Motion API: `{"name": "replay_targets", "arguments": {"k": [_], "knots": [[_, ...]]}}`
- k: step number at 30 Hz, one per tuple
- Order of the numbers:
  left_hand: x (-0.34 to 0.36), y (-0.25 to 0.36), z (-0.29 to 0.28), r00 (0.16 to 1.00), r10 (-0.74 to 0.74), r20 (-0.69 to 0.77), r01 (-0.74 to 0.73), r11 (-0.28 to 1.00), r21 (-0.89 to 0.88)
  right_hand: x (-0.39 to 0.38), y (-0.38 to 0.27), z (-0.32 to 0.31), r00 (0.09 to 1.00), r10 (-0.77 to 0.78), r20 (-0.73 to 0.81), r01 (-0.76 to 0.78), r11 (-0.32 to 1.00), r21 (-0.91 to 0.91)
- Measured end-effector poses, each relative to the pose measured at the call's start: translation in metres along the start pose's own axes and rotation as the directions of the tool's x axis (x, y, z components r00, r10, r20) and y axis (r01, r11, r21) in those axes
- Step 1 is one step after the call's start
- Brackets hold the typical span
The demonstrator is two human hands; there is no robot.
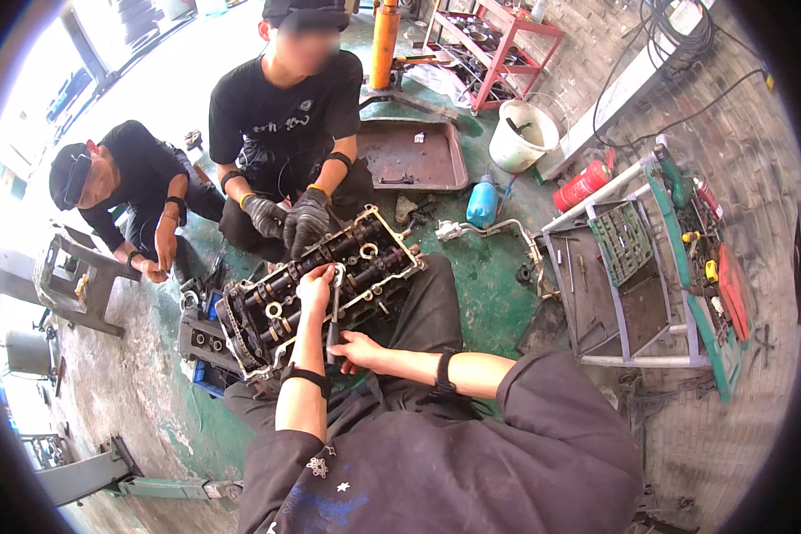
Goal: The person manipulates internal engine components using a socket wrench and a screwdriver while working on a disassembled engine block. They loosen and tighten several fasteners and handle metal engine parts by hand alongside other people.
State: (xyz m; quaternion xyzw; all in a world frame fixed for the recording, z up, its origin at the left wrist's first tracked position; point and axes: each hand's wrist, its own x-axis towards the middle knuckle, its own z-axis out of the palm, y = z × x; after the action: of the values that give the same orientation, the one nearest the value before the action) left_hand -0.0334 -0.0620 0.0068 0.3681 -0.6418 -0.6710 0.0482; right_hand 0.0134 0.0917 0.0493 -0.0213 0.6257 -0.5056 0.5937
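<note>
I have my right hand (358,351) clamped on the ratchet (335,311) over the cylinder head (285,287), and though I can't tell whether my left hand (314,287) grips its top, I'd steady that end and pull smoothly, without tilting.

Bright glare washes out the left; fisheye edges bend and darken.

Engine assembly (285,292) is lying aslant, running lower left to upper right, its open face pointing upward; dark, oily-looking internals are showing inside a pale metal rim, several light rings standing out. Ratchet wrench (335,307), silvery with a dark handle, is extending across its near side, head uppermost.
</note>
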Motion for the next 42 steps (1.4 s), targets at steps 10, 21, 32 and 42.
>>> {"name": "replay_targets", "arguments": {"k": [10, 21, 32, 42], "knots": [[-0.019, -0.001, 0.000, 0.975, 0.197, 0.104, -0.204, 0.977, 0.067, -0.037, 0.000, -0.078, 0.997, -0.009, -0.079, -0.010, 0.973, -0.230], [-0.024, -0.004, 0.012, 0.913, 0.394, -0.108, -0.332, 0.869, 0.367, -0.053, -0.017, -0.079, 0.992, -0.106, -0.067, 0.069, 0.905, -0.420], [-0.025, 0.008, 0.012, 0.957, 0.247, -0.150, -0.123, 0.819, 0.561, -0.065, -0.072, -0.123, 0.960, -0.175, -0.218, -0.009, 0.759, -0.651], [-0.030, 0.008, 0.020, 0.910, 0.364, -0.199, -0.186, 0.788, 0.588, -0.032, -0.076, -0.173, 0.965, -0.185, -0.185, 0.052, 0.828, -0.558]]}}
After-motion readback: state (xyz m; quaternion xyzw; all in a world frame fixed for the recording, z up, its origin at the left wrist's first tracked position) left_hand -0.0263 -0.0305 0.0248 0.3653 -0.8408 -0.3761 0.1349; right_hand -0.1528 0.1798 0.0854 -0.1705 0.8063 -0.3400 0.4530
